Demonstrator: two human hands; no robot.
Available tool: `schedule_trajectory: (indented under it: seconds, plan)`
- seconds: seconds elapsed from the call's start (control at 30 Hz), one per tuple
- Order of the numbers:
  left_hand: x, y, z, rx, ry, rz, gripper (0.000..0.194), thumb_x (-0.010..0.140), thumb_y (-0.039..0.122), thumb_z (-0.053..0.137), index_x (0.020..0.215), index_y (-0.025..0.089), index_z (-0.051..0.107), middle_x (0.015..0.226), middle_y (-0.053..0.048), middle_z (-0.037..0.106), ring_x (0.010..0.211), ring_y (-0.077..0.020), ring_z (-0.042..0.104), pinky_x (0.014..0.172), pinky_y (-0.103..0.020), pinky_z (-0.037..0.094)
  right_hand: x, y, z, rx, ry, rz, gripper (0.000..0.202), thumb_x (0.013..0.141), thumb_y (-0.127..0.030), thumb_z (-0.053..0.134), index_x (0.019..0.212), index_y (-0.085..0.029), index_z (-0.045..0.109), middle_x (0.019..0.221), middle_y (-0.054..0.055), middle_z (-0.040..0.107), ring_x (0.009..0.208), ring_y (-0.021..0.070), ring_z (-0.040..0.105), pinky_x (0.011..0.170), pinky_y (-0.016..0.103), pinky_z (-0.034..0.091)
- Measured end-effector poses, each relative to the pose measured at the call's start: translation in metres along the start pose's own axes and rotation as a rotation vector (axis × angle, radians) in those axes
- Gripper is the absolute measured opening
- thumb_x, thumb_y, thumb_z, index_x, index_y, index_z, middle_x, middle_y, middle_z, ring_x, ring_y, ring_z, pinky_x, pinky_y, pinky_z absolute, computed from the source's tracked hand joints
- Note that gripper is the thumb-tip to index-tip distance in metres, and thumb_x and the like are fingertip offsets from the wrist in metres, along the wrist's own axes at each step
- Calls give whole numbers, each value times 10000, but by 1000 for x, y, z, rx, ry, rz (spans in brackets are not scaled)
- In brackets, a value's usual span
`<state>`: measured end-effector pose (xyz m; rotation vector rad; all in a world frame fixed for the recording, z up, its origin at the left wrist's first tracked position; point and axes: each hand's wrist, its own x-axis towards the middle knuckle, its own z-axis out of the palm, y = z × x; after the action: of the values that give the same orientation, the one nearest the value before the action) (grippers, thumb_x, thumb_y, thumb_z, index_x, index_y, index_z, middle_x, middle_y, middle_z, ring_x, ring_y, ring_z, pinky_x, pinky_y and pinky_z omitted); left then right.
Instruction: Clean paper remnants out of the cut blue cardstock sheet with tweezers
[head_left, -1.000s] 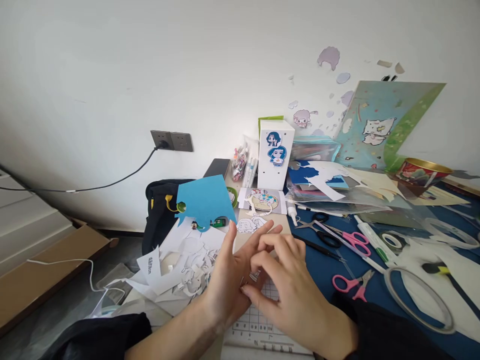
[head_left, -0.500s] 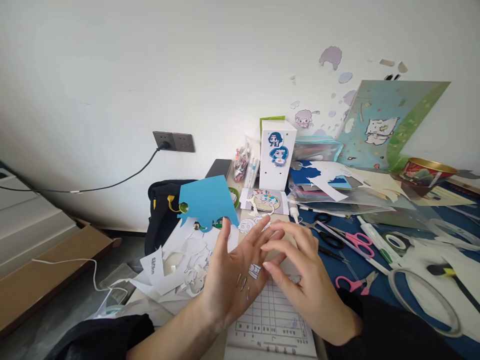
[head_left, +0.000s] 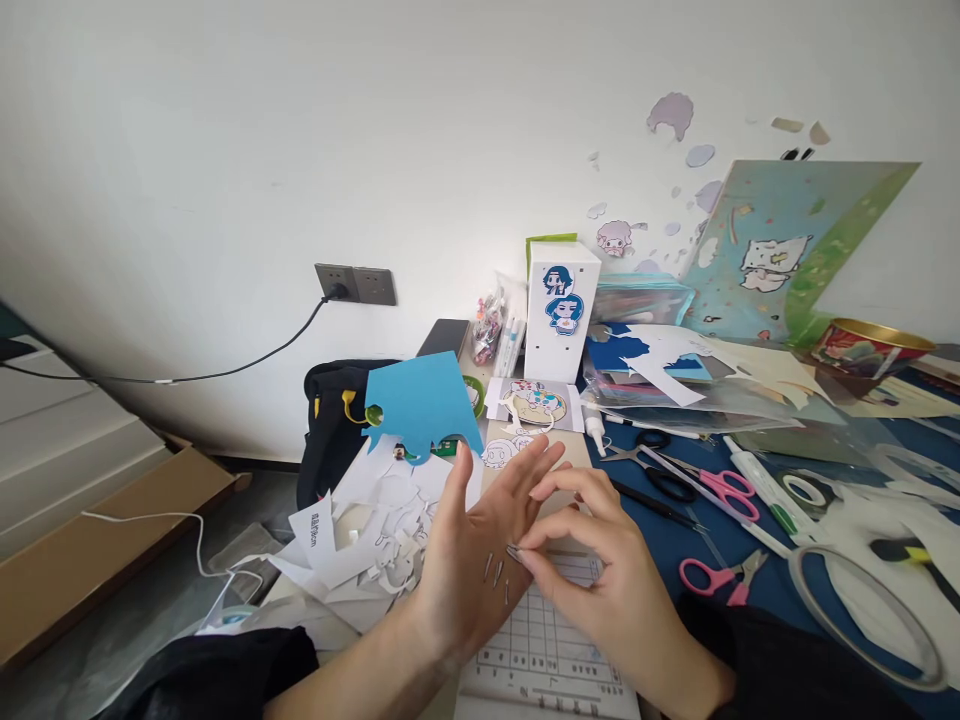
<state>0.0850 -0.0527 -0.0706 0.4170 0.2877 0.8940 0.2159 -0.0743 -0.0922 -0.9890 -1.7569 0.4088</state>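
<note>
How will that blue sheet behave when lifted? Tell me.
The blue sheet looks thin, so probably light. It lies nearly flat where it overlaps the dark bag, suggesting some stiffness. Its narrow cut edges could bend or tear.

The scene is lit by soft, moderately bright light whose source is not shown. The wall is brightest around the white box and is shaded toward the left. Faint glare is reflected by the plastic pouch. Detail is lost in the black sleeves; the paper slips are rendered softly. Wide-angle stretching is seen at the edges.
</note>
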Motion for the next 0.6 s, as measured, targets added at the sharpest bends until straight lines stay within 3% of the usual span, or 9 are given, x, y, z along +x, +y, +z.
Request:
schedule_trajectory:
  seconds: [0.17,0.47,0.6]
  plan:
    - [-2,-1,3,-21,-52,-1,820,844,686,269,1378,73,373,1469,-124,333,1392,-304,163,1146,-385,112,1,-2,-8,125,-120,16,174,721,-43,626,738,-216,625,979,11,537,995,183,500,914,381,372]
    - [0,4,6,-32,-5,24,807,860,667,240,1368,55,379,1448,-141,363,1379,-285,212,1135,-387,147,0,-5,-12,152,-160,-75,163,732,-62,628,764,-218,596,982,1,512,979,169,484,934,366,347]
    - [2,5,5,-36,6,32,811,855,670,252,1370,55,375,1452,-147,354,1381,-300,196,1135,-416,133,0,-4,-14,157,-209,-24,133,767,-104,605,769,-236,585,1043,2,501,1028,189,458,903,375,373]
